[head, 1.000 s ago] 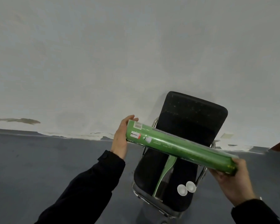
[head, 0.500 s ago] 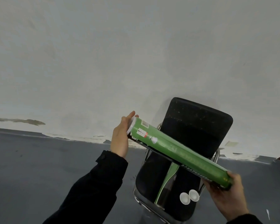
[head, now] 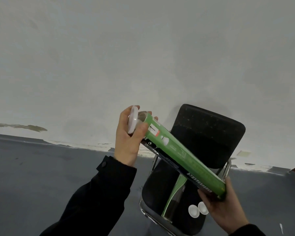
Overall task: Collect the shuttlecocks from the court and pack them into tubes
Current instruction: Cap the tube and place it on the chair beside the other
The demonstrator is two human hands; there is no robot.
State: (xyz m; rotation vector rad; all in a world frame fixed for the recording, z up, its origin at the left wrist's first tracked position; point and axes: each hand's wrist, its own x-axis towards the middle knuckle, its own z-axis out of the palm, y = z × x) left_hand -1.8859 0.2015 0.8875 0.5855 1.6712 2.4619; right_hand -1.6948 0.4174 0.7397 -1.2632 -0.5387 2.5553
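A long green shuttlecock tube (head: 182, 154) slants from upper left to lower right above a black chair. My right hand (head: 223, 210) grips its lower end. My left hand (head: 128, 142) is at its upper end and holds a white plastic lid (head: 132, 121), which stands just off the tube's open mouth; the thumb rests on the tube's rim. A second green and black tube (head: 174, 198) lies on the chair seat, with two white lids (head: 193, 211) beside it. What is inside the held tube is hidden.
The black padded chair (head: 209, 133) with a chrome frame stands against a pale wall (head: 143, 57). Grey floor (head: 32, 176) spreads to the left. A small white object (head: 281, 228) lies on the floor at the lower right.
The tube has tilted steeper, with its left end raised. The white lid has come off that end and now sits in my left hand beside the open mouth.
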